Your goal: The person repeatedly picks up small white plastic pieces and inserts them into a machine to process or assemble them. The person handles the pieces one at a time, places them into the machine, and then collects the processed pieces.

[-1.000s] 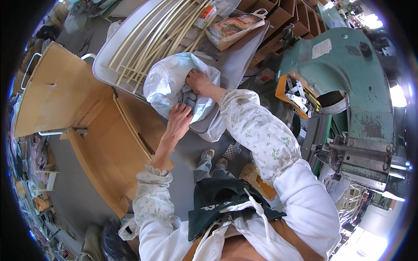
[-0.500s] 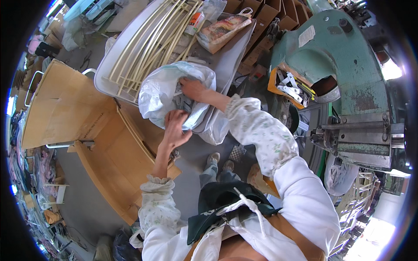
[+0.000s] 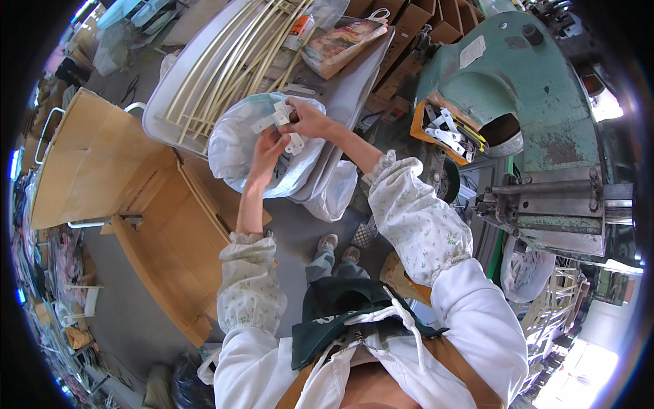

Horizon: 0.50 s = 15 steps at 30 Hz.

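Note:
Both my hands are close together above a white plastic bag (image 3: 228,146), which lies open with its rim spread wide. White bracket-like metal pieces (image 3: 281,113) stick out between my fingers. My right hand (image 3: 308,121) is closed around some of them from the right. From below, my left hand (image 3: 267,151) grips them too, its fingertips meeting the right hand's. One white piece (image 3: 294,144) with holes shows beneath the fingers. More pieces seem to lie inside the bag, mostly hidden by my hands.
Behind the bag, a pale tub (image 3: 160,102) holds long cream rods (image 3: 235,51). An opened cardboard box (image 3: 163,252) stands at left. A green machine (image 3: 545,88) rises at right, beside a small box (image 3: 422,133) of white metal parts. A printed bag (image 3: 344,48) lies farther back.
My hands were apart, reaching into the bag. Now they have come up and together, with white bracket-like pieces held between them. The view has shifted slightly.

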### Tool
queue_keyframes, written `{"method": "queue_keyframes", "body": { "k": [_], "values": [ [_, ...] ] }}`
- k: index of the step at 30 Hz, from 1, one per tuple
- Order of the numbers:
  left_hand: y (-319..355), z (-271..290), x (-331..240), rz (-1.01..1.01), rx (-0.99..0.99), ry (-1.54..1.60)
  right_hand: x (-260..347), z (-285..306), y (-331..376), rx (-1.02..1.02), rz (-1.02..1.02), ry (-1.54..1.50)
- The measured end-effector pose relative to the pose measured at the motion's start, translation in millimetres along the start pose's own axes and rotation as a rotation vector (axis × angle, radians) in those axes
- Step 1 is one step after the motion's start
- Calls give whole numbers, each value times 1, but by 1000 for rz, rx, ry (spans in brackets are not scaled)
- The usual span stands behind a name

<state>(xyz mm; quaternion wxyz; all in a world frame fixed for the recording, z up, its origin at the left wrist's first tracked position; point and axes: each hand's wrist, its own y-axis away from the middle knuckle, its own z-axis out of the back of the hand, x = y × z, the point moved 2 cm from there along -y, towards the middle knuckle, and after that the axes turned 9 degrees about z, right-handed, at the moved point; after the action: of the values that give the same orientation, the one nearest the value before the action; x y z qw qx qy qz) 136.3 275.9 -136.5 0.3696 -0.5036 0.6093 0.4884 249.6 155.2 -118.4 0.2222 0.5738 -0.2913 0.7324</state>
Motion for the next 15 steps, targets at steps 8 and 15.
{"method": "queue_keyframes", "body": {
  "k": [8, 15],
  "values": [
    [8, 12, -27, -186, -253, -276, 10, -9, 8, 86, 52, -11],
    [1, 29, -34, -379, -529, 676, 23, -28, 39, -33, -156, -227]
  ]
}}
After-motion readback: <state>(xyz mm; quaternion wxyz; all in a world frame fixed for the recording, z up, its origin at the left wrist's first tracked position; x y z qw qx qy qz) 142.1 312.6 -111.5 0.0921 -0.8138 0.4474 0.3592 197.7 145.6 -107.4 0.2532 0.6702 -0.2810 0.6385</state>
